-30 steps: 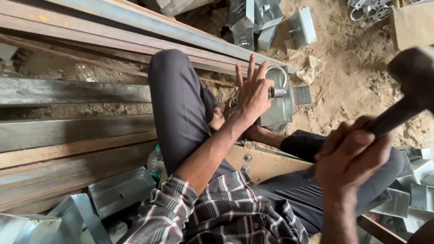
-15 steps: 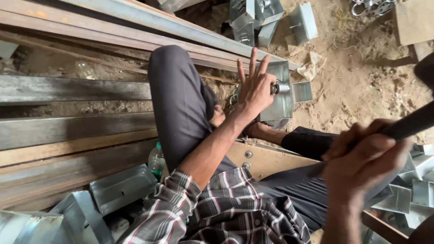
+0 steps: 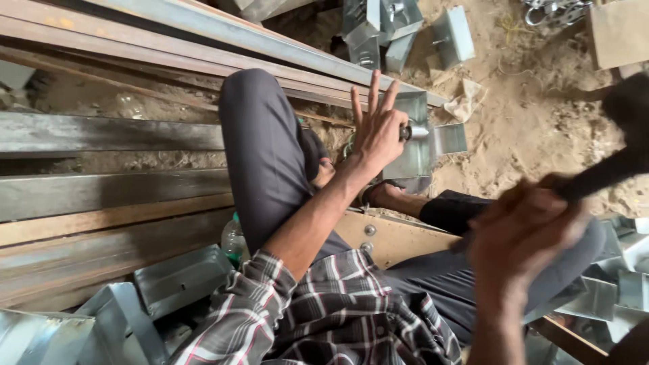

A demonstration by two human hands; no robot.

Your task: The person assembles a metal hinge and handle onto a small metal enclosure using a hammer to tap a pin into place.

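My left hand (image 3: 376, 132) pinches a short metal punch (image 3: 407, 132) between thumb and forefinger, the other fingers spread upward. The punch's tip rests against a folded galvanised sheet-metal bracket (image 3: 419, 145) lying on the sandy ground. My right hand (image 3: 524, 233), blurred by motion, grips the dark handle of a hammer (image 3: 625, 145) whose head is raised at the right edge. I sit with my left knee bent up, in dark trousers and a plaid shirt.
Long steel beams (image 3: 108, 135) lie stacked on the left. More sheet-metal brackets (image 3: 399, 30) sit at the top, at the lower left (image 3: 179, 277) and lower right (image 3: 608, 290). A plastic bottle (image 3: 233, 238) stands by my thigh. A wooden board (image 3: 399, 240) lies under my leg.
The right hand with the hammer has swung: the head went out of view at the right, then reappears blurred at the right edge. The left hand keeps the punch on the bracket.
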